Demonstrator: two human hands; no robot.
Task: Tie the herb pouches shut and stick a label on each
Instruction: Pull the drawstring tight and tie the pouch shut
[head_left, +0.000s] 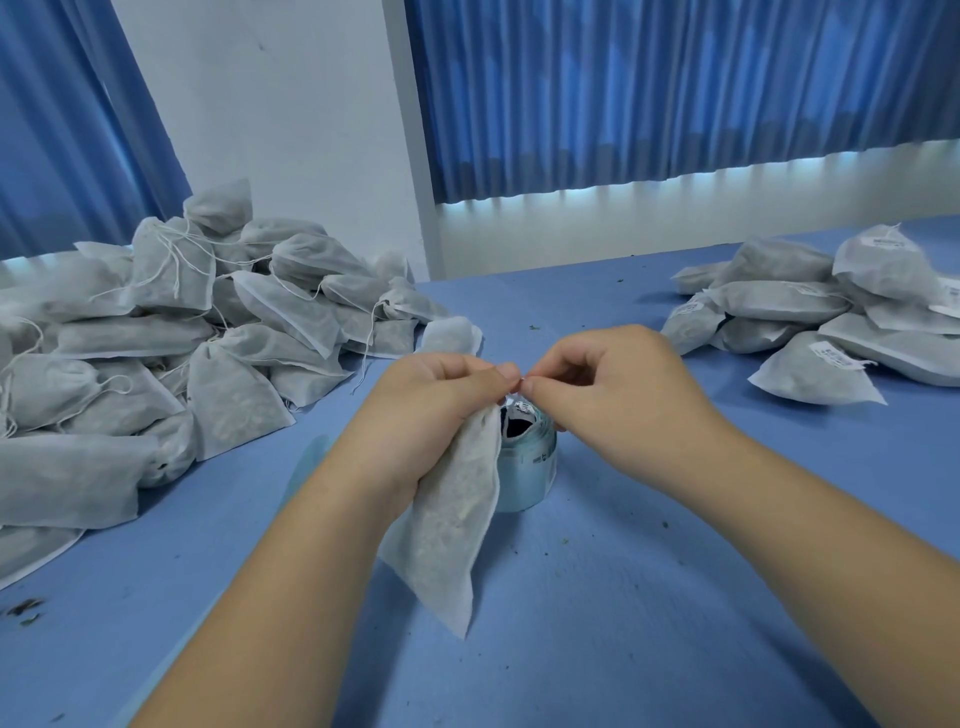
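head view: our left hand grips 1 pouch, right hand pinches its top. we judge most remain: unlabelled pile outweighs labelled pile.

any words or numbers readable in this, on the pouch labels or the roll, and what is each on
Nothing here reads clearly.
White labels on the right pile of pouches: dark print, too small and blurred.
Label roll: small dark mark on its side, blurred.
Left pile: no labels show.
Pouch gripped by the left hand, top pinched by the right hand: no label shows.
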